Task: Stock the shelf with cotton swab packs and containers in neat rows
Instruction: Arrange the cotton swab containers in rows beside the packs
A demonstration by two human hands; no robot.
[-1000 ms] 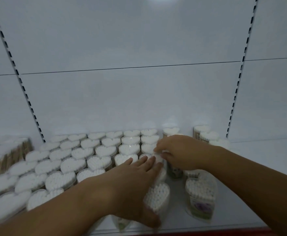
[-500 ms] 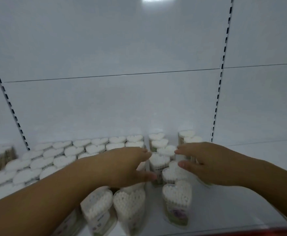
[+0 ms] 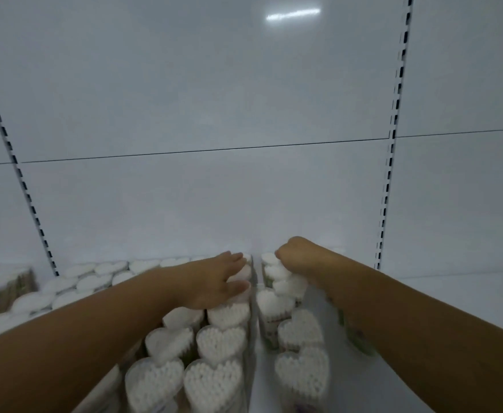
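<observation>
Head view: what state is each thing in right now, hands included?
Left hand, fingers straight, flat on the left block's tops.
Right hand, fingers curled over the right row's rear containers.
Left block, heart containers standing, packed in rows.
Right row, standing single file, a gap apart from the left block.
Stick packs, far left, too blurred to judge.

A shop, by the look of the retail shelving: glossy white metal back panels (image 3: 199, 84) divided by slotted upright strips (image 3: 393, 144). Dozens of identical clear heart-shaped tubs of white cotton swabs (image 3: 220, 344) ranked in rows along a white shelf deck (image 3: 488, 289), stocked as merchandise.
</observation>
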